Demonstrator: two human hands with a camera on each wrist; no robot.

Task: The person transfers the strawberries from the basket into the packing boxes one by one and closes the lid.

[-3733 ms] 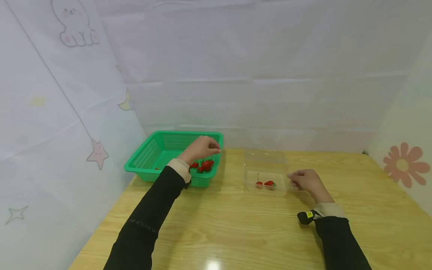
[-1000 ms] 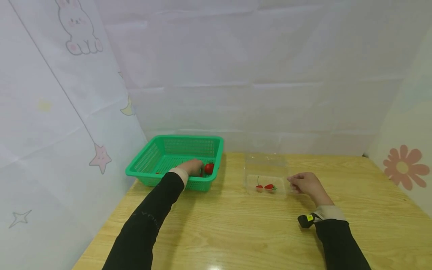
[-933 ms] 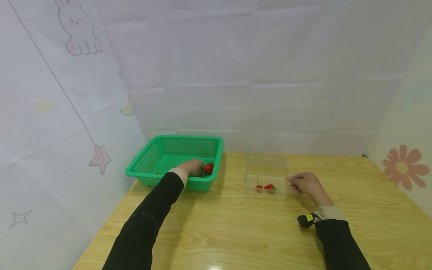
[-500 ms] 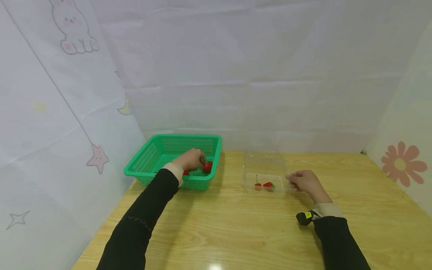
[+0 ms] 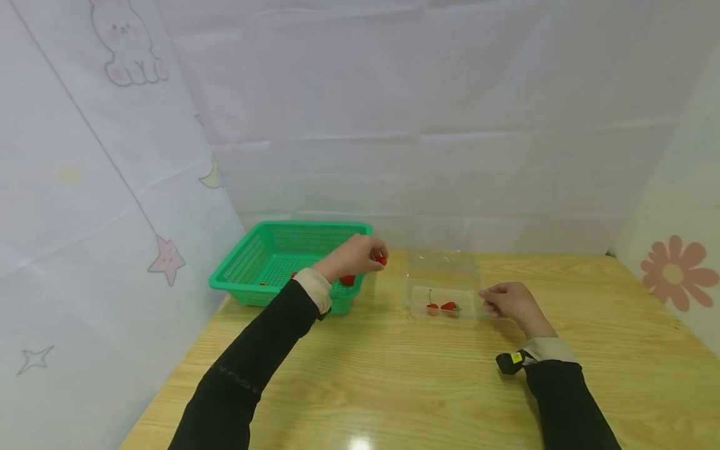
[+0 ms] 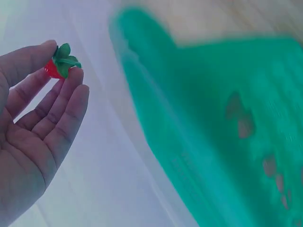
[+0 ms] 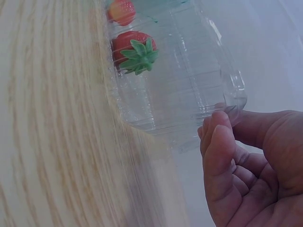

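Note:
My left hand (image 5: 354, 256) pinches a small strawberry (image 6: 60, 66) with a green leafy cap between thumb and fingertips. It hangs in the air just past the right rim of the green basket (image 5: 225, 284). With thumb and fingers my right hand (image 5: 510, 303) pinches the right edge of a clear plastic box (image 7: 189, 94). Inside the box lie a red cherry (image 5: 432, 307) with an upright stem and a larger strawberry (image 7: 135, 49) with green leaves. A red fruit (image 5: 347, 280) remains visible in the basket, partly behind my left wrist.
The wooden table (image 5: 394, 387) spreads out in front of both arms. A pale cloth wall (image 5: 450, 156) rises behind the basket and box, and a printed curtain (image 5: 101, 250) hangs close along the left. The box's clear lid (image 5: 441, 259) stands raised at its back.
My left hand has come up out of the basket and moved right over its rim, now with the strawberry in its fingertips. My right hand has kept its hold on the box.

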